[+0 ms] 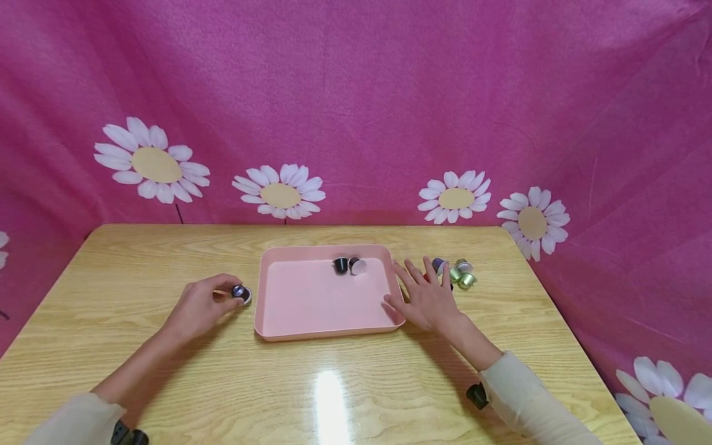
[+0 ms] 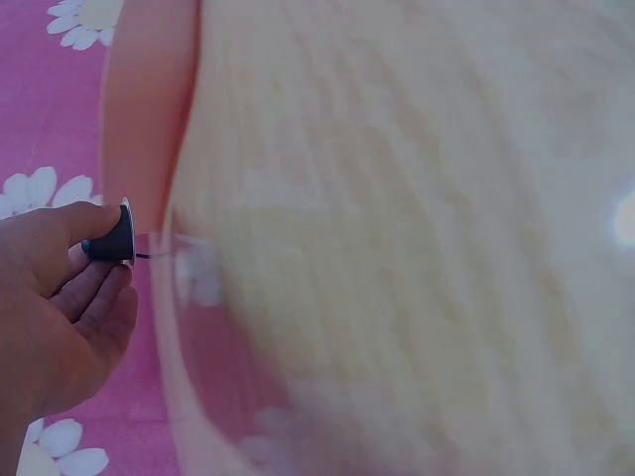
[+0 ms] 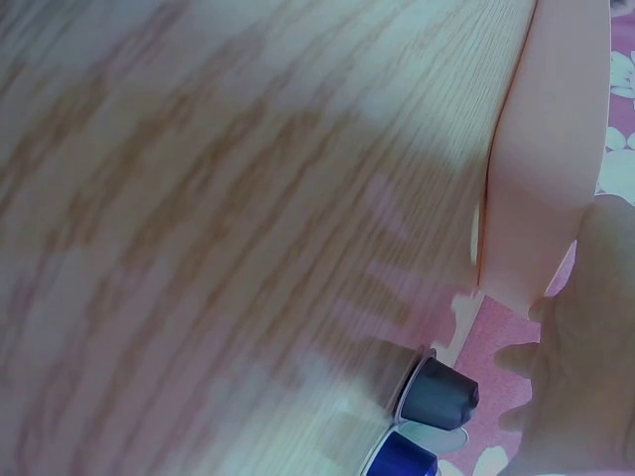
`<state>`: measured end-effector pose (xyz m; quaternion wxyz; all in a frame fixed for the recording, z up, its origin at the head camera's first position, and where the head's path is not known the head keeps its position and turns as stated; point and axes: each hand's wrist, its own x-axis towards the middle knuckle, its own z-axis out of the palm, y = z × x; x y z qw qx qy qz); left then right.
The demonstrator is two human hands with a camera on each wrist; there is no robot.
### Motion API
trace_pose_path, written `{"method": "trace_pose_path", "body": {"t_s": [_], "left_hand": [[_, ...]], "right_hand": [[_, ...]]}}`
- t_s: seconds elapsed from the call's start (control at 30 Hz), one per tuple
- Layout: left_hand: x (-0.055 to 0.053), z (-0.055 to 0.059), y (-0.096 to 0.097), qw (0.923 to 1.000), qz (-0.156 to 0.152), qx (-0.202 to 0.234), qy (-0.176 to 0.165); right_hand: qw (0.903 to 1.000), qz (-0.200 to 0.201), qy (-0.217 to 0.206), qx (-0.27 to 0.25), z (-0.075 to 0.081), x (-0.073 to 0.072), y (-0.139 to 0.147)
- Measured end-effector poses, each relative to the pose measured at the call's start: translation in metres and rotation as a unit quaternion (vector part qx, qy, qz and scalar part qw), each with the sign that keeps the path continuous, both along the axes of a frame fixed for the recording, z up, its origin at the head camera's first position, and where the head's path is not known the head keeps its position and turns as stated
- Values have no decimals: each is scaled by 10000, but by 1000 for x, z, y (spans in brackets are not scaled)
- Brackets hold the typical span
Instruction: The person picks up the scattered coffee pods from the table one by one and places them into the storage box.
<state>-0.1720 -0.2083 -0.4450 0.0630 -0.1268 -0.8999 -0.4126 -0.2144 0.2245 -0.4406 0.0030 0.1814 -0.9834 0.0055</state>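
My left hand (image 1: 196, 309) pinches a dark coffee capsule (image 1: 239, 292) between thumb and fingers, left of the pink tray (image 1: 328, 335). In the left wrist view the capsule (image 2: 111, 238) lies sideways, its pale rim facing the tray. My right hand (image 1: 427, 304) spreads its fingers just above the tray's right edge and the capsules beyond it, partly covering them. Beside that hand, the right wrist view shows a black capsule (image 3: 437, 395) and a blue capsule (image 3: 401, 456). Two dark capsules, one black (image 1: 340, 266) and one showing its pale lid (image 1: 358, 266), lie inside the tray.
Right of the tray, several capsules lie grouped on the wooden table (image 1: 183, 395), among them a green capsule (image 1: 467, 281) and a purple one (image 1: 438, 264). A red capsule (image 1: 426, 277) peeks between the right fingers. Behind the table hangs a pink flowered cloth (image 1: 356, 111).
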Motion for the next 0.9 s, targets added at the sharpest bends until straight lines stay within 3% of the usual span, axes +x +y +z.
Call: {"method": "trace_pose_path", "body": {"t_s": [0.37,0.9], "left_hand": [[-11,20,6,9994,87,-62,321],[-30,37,28,9995,57,-50,312]], "right_hand": [[10000,-12,8,65,2,1,-1],[10000,-7,-42,14,2,0,-1]]}}
